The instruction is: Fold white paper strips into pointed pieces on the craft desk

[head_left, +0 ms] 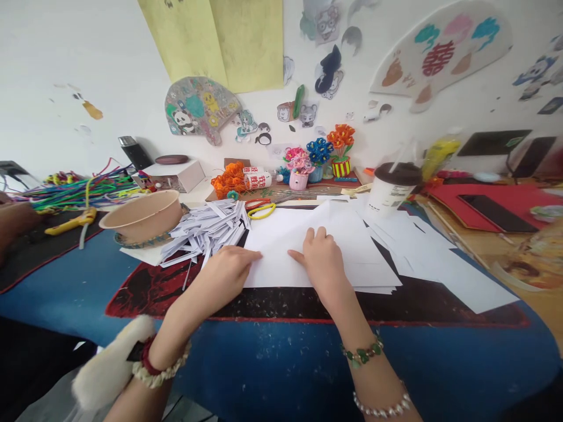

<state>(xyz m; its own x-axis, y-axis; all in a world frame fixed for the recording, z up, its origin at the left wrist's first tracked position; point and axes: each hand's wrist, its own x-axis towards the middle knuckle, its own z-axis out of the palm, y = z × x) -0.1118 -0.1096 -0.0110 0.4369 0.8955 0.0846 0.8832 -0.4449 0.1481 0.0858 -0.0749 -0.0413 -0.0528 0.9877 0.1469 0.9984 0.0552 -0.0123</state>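
Note:
A white sheet of paper (277, 234) lies on the dark mat in front of me, its far part raised in a soft curve. At its left side, my left hand (229, 269) rests with the index finger stretched onto the sheet; the other fingers are curled and partly hidden. My right hand (324, 258) presses on the sheet's middle, thumb held out to the left, fingers bent. Under the right side, edges of more sheets (373, 289) show. Just left of the paper is a heap of cut paper strips (209, 228). Yellow-handled scissors (263, 211) lie behind the sheet.
A beige bowl (143, 212) stands left of the strips. Loose sheets (475, 287) and a lidded cup (391, 187) are on the right. Yellow pliers (73, 223) lie far left, near another person's arm (15, 225). Flower pots (299, 179) line the back.

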